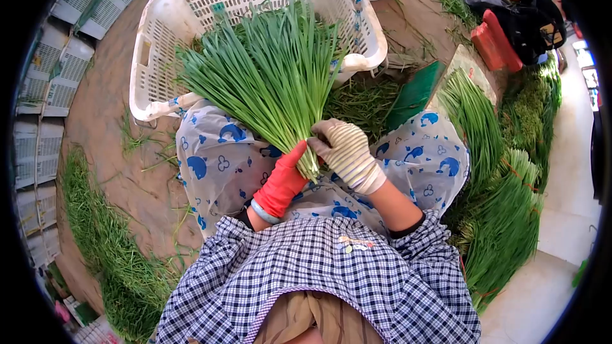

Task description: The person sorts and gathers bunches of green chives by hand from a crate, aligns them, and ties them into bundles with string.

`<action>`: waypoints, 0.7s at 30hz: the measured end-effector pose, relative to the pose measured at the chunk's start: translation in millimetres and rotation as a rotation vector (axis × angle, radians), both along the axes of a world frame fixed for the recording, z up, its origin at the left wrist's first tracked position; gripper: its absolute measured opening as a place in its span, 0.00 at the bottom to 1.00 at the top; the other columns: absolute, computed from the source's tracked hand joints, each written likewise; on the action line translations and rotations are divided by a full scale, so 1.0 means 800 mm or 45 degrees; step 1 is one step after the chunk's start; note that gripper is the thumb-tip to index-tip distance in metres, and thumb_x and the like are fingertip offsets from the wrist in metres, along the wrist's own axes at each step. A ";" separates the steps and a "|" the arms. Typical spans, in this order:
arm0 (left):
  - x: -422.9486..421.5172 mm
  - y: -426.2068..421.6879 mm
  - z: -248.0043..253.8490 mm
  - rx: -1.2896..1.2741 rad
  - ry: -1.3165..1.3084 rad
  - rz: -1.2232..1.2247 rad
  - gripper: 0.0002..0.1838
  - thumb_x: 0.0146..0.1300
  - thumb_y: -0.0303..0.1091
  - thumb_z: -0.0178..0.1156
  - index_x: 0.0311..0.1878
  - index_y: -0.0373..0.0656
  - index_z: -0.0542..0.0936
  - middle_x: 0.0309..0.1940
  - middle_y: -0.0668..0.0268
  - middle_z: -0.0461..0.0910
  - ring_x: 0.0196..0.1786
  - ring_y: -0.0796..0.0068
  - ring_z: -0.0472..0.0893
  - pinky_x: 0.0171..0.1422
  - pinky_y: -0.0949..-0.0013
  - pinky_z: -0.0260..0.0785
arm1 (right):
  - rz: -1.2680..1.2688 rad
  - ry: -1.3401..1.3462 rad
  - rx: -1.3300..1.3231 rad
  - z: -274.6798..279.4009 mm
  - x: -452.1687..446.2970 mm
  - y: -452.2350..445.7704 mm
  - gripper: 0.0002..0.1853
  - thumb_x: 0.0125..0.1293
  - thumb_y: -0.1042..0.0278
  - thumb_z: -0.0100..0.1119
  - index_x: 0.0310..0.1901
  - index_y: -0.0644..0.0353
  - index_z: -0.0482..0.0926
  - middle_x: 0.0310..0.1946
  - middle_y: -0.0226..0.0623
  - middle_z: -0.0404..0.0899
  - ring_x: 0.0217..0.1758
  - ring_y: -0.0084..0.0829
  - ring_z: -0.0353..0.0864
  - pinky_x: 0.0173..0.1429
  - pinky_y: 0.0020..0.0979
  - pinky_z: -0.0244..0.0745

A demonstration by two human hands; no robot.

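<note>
A big bunch of green garlic chives (274, 76) lies fanned out over my lap, its leaf tips reaching into a white plastic crate (156, 28). My left hand (280, 181), in a red rubber glove, is closed around the pale stem ends from the left side. On the other side, my right hand (347, 153), in a striped cream work glove, has its fingers and thumb bent in against the same stems. Whether those fingertips pinch single stalks is hidden. A clear plastic apron with blue prints (220, 146) covers my knees under the bunch.
Loose chive scraps (105, 242) lie along the floor at left, with stacked white crates (41, 153) beyond. At right are tied chive bundles (503, 236), a green board (414, 95) and a red stool (496, 41). Another person (523, 19) sits at the upper right.
</note>
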State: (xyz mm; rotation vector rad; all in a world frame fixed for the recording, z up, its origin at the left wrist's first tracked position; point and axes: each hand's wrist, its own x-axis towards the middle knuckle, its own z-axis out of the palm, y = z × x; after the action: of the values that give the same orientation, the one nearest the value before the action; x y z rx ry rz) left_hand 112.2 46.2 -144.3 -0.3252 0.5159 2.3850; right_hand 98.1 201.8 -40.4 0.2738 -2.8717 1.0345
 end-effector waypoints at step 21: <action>0.011 -0.137 0.214 -1.176 0.343 -0.660 0.25 0.67 0.53 0.49 0.41 0.36 0.78 0.29 0.59 0.80 0.29 0.65 0.81 0.36 0.66 0.75 | 1.279 1.040 0.177 0.056 -0.063 -0.102 0.12 0.51 0.60 0.63 0.39 0.48 0.79 0.40 0.27 0.81 0.52 0.36 0.78 0.64 0.49 0.64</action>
State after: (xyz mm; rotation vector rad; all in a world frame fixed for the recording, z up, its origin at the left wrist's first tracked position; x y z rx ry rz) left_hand 121.0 -63.2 27.3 -0.2177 1.6046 1.5653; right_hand 47.4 120.6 4.2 1.7656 -1.9617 0.5296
